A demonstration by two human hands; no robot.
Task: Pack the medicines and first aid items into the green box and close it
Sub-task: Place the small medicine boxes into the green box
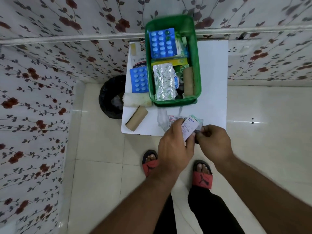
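The green box (pixel 197 68) stands open at the back of the white table (pixel 212 85), holding a blue blister pack (pixel 162 43), a silver blister strip (pixel 164 81), a tan bandage roll (pixel 188 81) and other packets. Left of the box lie a second blue blister pack (pixel 139 80), a plaster packet (pixel 137 55), a white gauze roll (pixel 136 100) and a brown bandage roll (pixel 136 119). My left hand (pixel 174 146) holds a small white medicine carton (pixel 190 128) at the table's front edge. My right hand (pixel 213 141) pinches a thin strip (pixel 200 126) beside it.
A black bin (pixel 112 97) stands on the floor left of the table. Floral-papered walls close in behind and on the left. My sandalled feet (pixel 201 174) stand on pale floor tiles just in front of the table. A flat packet (pixel 173 119) lies under my hands.
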